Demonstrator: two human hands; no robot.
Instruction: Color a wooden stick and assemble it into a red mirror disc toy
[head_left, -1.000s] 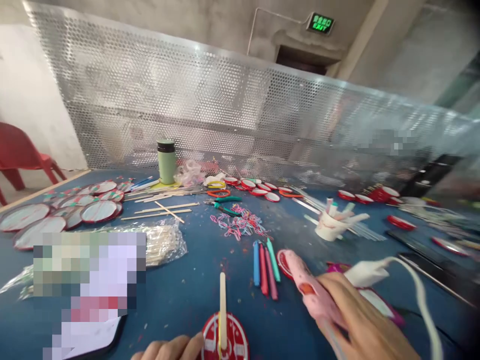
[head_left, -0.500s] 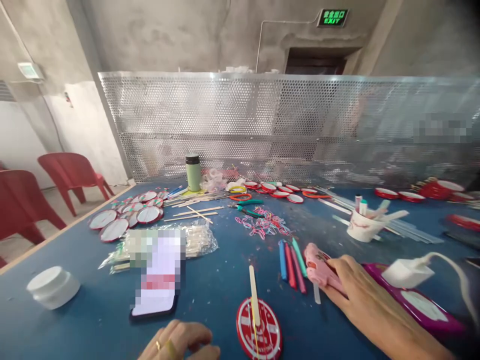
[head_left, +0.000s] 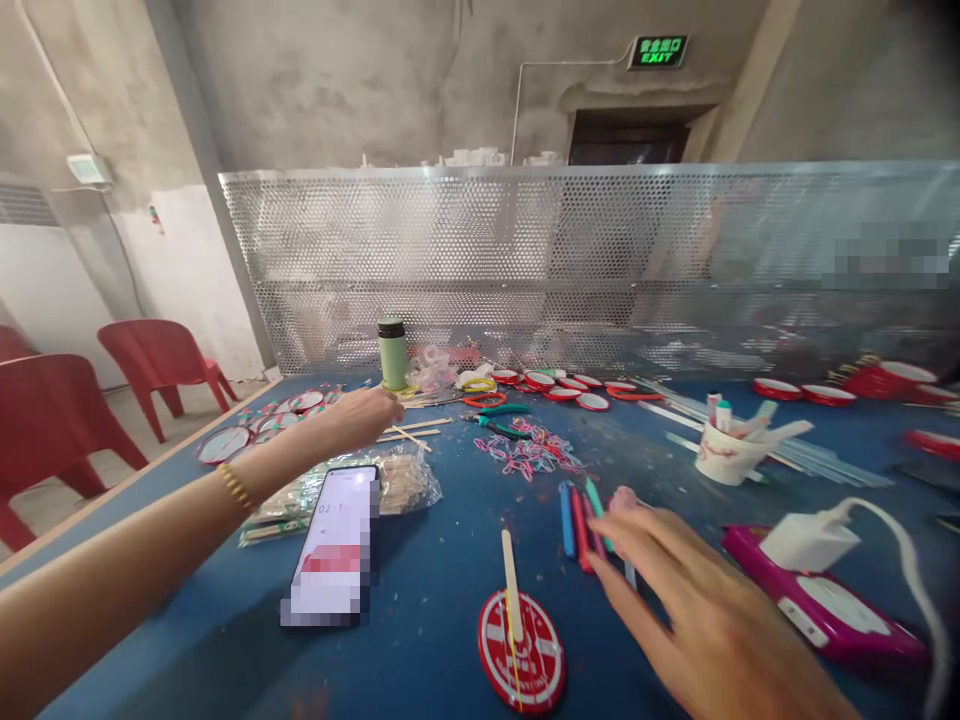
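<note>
My left hand (head_left: 367,412) reaches far across the table, over loose wooden sticks (head_left: 420,436) near the green bottle (head_left: 393,358). Its fingers are mostly hidden, so I cannot see whether they hold anything. Low on the right, my right hand (head_left: 675,570) has its fingers apart and nothing in its grip. Partly behind its fingers lies a pink glue gun (head_left: 624,499), beside several coloured sticks (head_left: 577,520). Between my arms, a red round lid (head_left: 523,665) lies on the table, with a flat wooden craft stick (head_left: 511,580) across it and a yellow rubber band around it.
A phone (head_left: 334,545) rests before a plastic bag of sticks (head_left: 409,480). White-centred red lids (head_left: 225,443) are piled at left. Beyond are pliers (head_left: 499,425), coloured rubber bands (head_left: 532,450) and a cup of markers (head_left: 727,455). A purple power bank (head_left: 817,610) with a white charger sits at right.
My left hand has moved from the front edge forward to the sticks at the back left. My right hand has let go of the glue gun and come nearer, fingers spread.
</note>
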